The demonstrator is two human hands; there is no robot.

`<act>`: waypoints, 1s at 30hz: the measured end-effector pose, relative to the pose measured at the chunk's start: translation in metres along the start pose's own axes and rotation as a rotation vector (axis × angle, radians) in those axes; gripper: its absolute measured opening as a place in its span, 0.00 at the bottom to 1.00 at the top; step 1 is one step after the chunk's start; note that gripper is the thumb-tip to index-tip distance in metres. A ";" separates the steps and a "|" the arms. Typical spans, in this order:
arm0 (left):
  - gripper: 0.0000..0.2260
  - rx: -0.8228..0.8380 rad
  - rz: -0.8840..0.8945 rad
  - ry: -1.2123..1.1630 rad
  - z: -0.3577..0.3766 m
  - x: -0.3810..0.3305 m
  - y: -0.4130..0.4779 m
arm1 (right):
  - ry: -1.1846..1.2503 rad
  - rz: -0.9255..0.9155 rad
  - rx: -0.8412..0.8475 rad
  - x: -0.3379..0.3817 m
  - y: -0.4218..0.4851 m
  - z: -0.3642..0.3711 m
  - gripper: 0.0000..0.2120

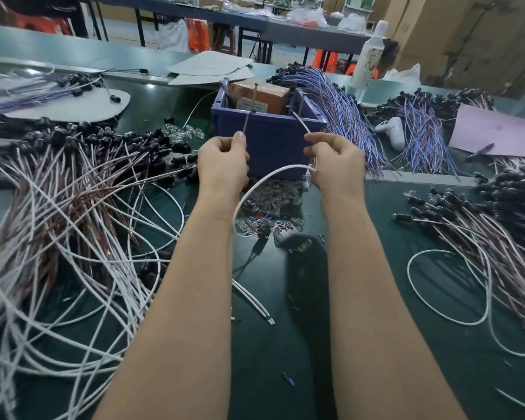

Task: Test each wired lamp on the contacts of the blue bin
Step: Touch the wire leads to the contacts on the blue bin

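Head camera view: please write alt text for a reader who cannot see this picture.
Two bare hands hold wire ends up to a blue plastic bin on a dark green table: the left hand pinches a thin brown wire, the right hand a looping white wire. Heaps of wired black lamps lie on both sides.

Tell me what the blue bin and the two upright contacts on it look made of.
Blue bin: apparently moulded plastic, matte, uniform colour with ribbed corners. Contacts: probably bare metal, thin dull-grey nail-like rods with flat heads; blur leaves the exact metal open.
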State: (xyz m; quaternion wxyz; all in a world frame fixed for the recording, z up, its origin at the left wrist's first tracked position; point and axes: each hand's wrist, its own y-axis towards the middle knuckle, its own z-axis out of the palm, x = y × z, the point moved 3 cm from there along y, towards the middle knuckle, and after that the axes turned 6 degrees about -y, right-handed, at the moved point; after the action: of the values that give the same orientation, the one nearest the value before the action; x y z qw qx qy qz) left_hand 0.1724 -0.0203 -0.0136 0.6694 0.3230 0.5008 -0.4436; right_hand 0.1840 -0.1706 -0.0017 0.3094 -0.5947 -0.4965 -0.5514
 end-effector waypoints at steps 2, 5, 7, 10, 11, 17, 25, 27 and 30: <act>0.10 0.112 0.005 -0.004 0.006 -0.003 -0.004 | -0.004 -0.038 0.061 0.005 -0.004 0.004 0.13; 0.09 0.242 0.045 0.106 0.013 -0.005 -0.010 | 0.040 -0.112 0.165 0.012 -0.008 0.011 0.05; 0.08 0.272 0.060 0.161 0.015 -0.006 -0.012 | 0.054 -0.142 0.202 0.014 -0.008 0.013 0.04; 0.06 0.302 0.061 0.233 0.013 -0.009 -0.013 | 0.035 -0.149 0.164 0.014 -0.006 0.012 0.04; 0.06 0.325 0.049 0.276 0.012 -0.010 -0.014 | 0.036 -0.144 0.136 0.014 -0.005 0.011 0.04; 0.12 0.496 0.087 0.809 0.008 -0.019 -0.016 | 0.093 -0.067 0.029 0.008 -0.004 0.006 0.07; 0.15 0.197 0.118 0.662 -0.004 -0.014 -0.007 | 0.048 -0.107 -0.100 0.009 -0.003 0.001 0.11; 0.14 0.143 0.120 0.617 -0.005 -0.012 -0.006 | 0.072 -0.115 -0.125 0.009 -0.004 -0.001 0.13; 0.13 0.113 0.136 0.568 -0.003 -0.012 -0.005 | 0.077 -0.109 -0.131 0.008 -0.004 -0.001 0.13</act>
State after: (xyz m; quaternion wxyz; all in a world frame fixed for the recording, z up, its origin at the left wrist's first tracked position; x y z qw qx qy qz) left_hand 0.1653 -0.0162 -0.0035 0.5117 0.5038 0.6197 -0.3168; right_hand 0.1787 -0.1680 0.0054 0.2582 -0.5641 -0.4788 -0.6212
